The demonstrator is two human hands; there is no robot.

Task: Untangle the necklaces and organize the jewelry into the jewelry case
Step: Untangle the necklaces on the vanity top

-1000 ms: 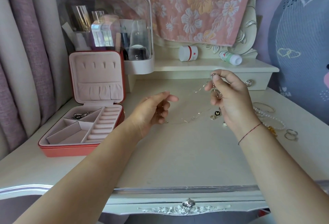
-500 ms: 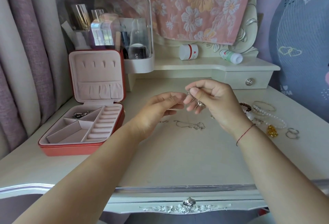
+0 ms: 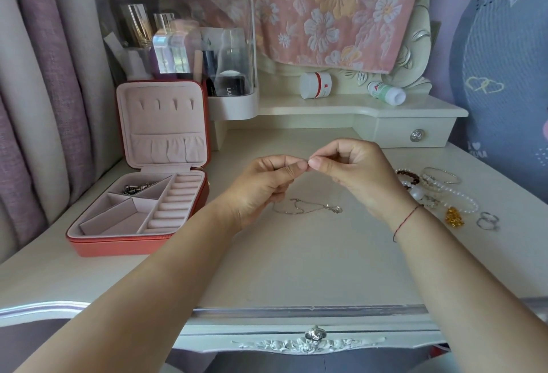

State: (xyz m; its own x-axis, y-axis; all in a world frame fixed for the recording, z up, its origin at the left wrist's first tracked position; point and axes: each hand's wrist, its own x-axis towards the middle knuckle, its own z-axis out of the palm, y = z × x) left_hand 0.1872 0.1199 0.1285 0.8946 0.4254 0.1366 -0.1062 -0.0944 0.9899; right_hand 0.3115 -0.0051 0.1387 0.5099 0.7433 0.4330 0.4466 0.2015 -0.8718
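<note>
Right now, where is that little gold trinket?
In the head view, the gold trinket lies on the table's right side, to the right of the right hand, just below the pearl bracelet and left of the two silver rings.

Bare tabletop [image 3: 296, 269] lies between jewelry case [image 3: 139, 218] and bracelets [image 3: 439, 192].
</note>
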